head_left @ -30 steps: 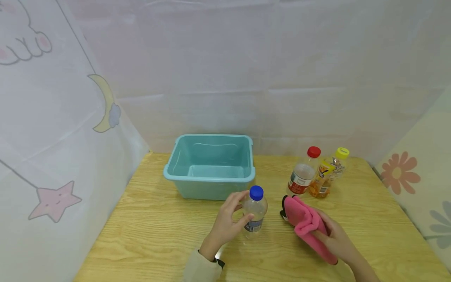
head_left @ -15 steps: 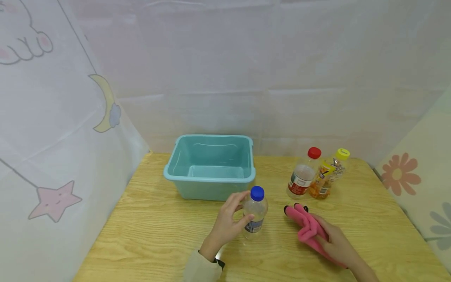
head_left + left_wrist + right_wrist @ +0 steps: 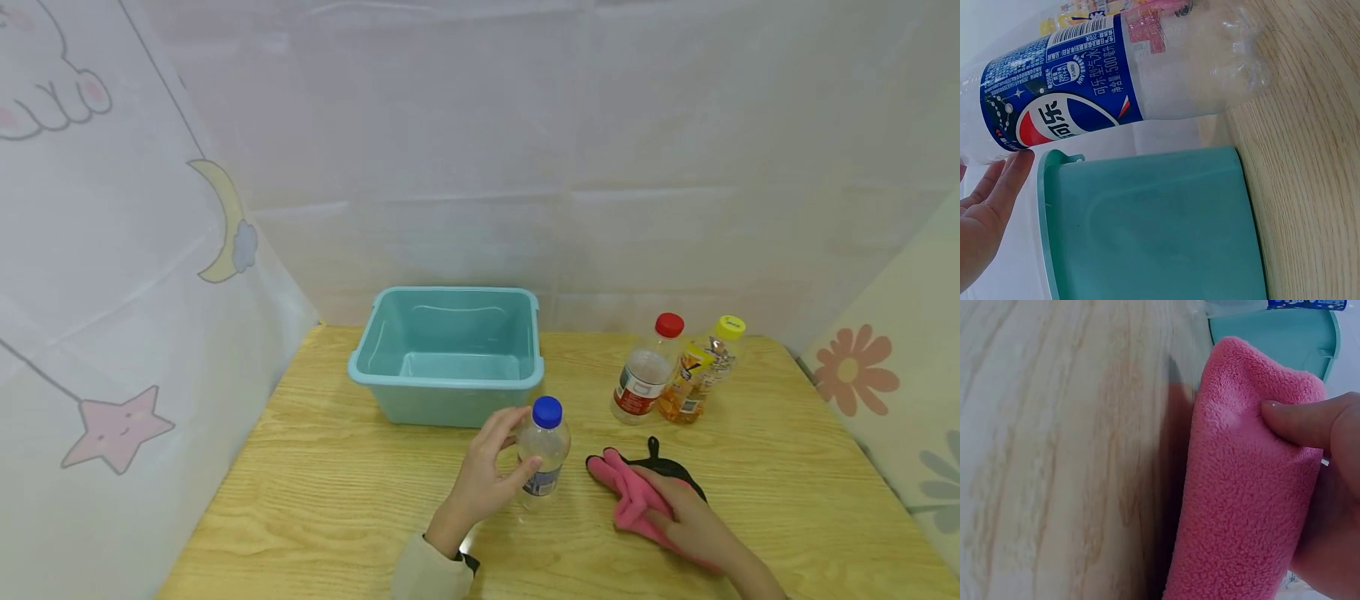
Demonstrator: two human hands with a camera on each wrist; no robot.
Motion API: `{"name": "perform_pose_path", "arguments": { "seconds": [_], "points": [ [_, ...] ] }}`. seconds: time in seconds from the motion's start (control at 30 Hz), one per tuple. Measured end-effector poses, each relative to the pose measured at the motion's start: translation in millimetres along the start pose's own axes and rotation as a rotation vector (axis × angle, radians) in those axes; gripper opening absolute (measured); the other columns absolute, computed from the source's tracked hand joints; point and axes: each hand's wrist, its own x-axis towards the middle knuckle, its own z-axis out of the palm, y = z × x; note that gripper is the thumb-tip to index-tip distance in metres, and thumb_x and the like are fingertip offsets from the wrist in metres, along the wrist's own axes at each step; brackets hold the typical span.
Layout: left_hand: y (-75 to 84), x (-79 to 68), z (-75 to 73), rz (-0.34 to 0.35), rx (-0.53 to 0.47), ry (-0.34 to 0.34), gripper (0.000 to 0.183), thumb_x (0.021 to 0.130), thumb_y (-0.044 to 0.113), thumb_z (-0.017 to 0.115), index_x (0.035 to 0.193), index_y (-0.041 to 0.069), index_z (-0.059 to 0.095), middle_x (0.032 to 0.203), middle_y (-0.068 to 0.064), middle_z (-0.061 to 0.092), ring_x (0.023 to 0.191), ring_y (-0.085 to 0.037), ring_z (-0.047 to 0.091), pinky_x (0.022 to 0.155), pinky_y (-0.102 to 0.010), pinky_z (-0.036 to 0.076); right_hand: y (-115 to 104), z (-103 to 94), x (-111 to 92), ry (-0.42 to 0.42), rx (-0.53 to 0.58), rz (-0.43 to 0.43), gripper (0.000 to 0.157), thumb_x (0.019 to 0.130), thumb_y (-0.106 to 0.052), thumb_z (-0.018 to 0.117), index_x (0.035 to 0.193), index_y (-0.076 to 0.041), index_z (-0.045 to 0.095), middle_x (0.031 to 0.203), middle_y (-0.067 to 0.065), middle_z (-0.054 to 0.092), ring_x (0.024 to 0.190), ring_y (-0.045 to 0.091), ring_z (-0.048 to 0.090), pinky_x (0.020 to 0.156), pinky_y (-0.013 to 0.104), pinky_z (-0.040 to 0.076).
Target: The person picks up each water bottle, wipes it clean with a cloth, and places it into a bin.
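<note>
My left hand [image 3: 482, 477] grips a clear Pepsi bottle [image 3: 549, 446] with a blue cap, thumb on one side and fingers on the other. The bottle stands upright on the table, and its blue label [image 3: 1060, 87] fills much of the left wrist view. To its right, my right hand [image 3: 692, 518] holds a folded pink fleecy cloth [image 3: 636, 505] with black edging and a black loop. In the right wrist view the thumb presses into the pink cloth [image 3: 1241, 481]. A small gap separates cloth and bottle in the head view.
Behind the left hand stands an open turquoise basin [image 3: 446, 404]. At the back right are a red-capped bottle [image 3: 642, 383] and a yellow-capped bottle [image 3: 693, 379] with orange contents in its lower part. The wooden table [image 3: 315, 492] meets a white printed curtain [image 3: 450, 167] behind.
My right hand has turned the pink cloth and shifted it left, nearer the bottle, so its black side and loop now show. The left hand and its bottle have hardly moved.
</note>
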Motion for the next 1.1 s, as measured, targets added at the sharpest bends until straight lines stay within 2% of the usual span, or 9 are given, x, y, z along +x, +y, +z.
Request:
{"name": "perform_pose_path", "arguments": {
  "seconds": [0.17, 0.33, 0.43, 0.57, 0.67, 0.9, 1.03, 1.1],
  "points": [
    [-21.6, -4.1, 7.4, -0.010, 0.012, -0.008, 0.060, 0.078, 0.005, 0.069, 0.131, -0.001, 0.041, 0.127, -0.018, 0.046, 0.111, -0.032, 0.050, 0.084, -0.040, 0.050, -1.2, 4.9, -2.6, -0.008, -0.035, -0.020, 0.062, 0.074, -0.006, 0.073, 0.131, -0.008, 0.049, 0.124, 0.005, 0.055, 0.113, 0.023, 0.049, 0.089, 0.016, 0.038],
    [-26.9, -6.7, 9.2, -0.028, 0.027, -0.025, 0.061, 0.082, 0.015, 0.069, 0.135, 0.008, 0.039, 0.131, -0.011, 0.046, 0.115, -0.024, 0.049, 0.085, -0.036, 0.050, -1.0, 9.7, -2.6, 0.015, -0.114, -0.099, 0.061, 0.073, -0.017, 0.075, 0.128, -0.006, 0.051, 0.125, 0.011, 0.053, 0.110, 0.032, 0.049, 0.089, 0.023, 0.036],
    [-27.2, -7.9, 9.2, -0.023, 0.035, -0.023, 0.060, 0.083, 0.017, 0.067, 0.135, 0.010, 0.038, 0.132, -0.010, 0.046, 0.114, -0.024, 0.050, 0.084, -0.036, 0.050, 1.2, 12.8, -1.9, -0.004, -0.152, -0.100, 0.062, 0.073, -0.021, 0.075, 0.128, -0.005, 0.050, 0.128, 0.014, 0.050, 0.113, 0.034, 0.046, 0.090, 0.032, 0.037],
    [-26.0, -9.9, 7.3, -0.014, 0.029, -0.024, 0.060, 0.084, 0.018, 0.066, 0.136, 0.009, 0.037, 0.130, -0.011, 0.047, 0.113, -0.024, 0.050, 0.083, -0.036, 0.050, 5.0, 16.2, -2.1, -0.092, -0.192, -0.042, 0.070, 0.074, -0.029, 0.074, 0.133, -0.003, 0.045, 0.133, 0.019, 0.043, 0.118, 0.040, 0.039, 0.087, 0.055, 0.039],
    [-24.7, -12.0, 4.8, -0.017, 0.029, -0.026, 0.060, 0.084, 0.018, 0.066, 0.136, 0.008, 0.037, 0.130, -0.011, 0.047, 0.113, -0.025, 0.050, 0.084, -0.036, 0.050, 6.7, 17.1, -3.0, -0.164, -0.193, 0.015, 0.078, 0.077, -0.038, 0.070, 0.138, -0.004, 0.037, 0.138, 0.022, 0.034, 0.122, 0.044, 0.032, 0.087, 0.064, 0.035],
    [-23.0, -17.6, -4.1, -0.010, 0.027, -0.007, 0.061, 0.082, 0.013, 0.069, 0.135, 0.007, 0.039, 0.129, -0.011, 0.048, 0.112, -0.025, 0.050, 0.083, -0.038, 0.051, 4.0, 18.0, -3.9, -0.230, -0.220, 0.064, 0.089, 0.076, -0.059, 0.060, 0.142, -0.007, 0.030, 0.141, 0.020, 0.025, 0.124, 0.043, 0.024, 0.084, 0.067, 0.032],
    [-22.7, -20.9, -9.9, 0.007, 0.029, 0.010, 0.064, 0.078, 0.009, 0.071, 0.133, 0.004, 0.040, 0.125, -0.013, 0.050, 0.110, -0.027, 0.051, 0.082, -0.036, 0.051, 1.0, 17.2, -0.5, -0.241, -0.187, 0.097, 0.091, 0.074, -0.061, 0.061, 0.140, -0.004, 0.034, 0.141, 0.020, 0.026, 0.124, 0.045, 0.025, 0.086, 0.067, 0.031],
    [-22.3, -22.0, -12.8, 0.021, 0.036, 0.017, 0.064, 0.077, 0.006, 0.072, 0.132, 0.002, 0.040, 0.123, -0.015, 0.051, 0.108, -0.029, 0.052, 0.082, -0.036, 0.051, -0.5, 15.5, 3.4, -0.221, -0.171, 0.099, 0.087, 0.074, -0.057, 0.063, 0.137, -0.001, 0.039, 0.138, 0.022, 0.031, 0.120, 0.047, 0.029, 0.084, 0.067, 0.032]
  ]
}}
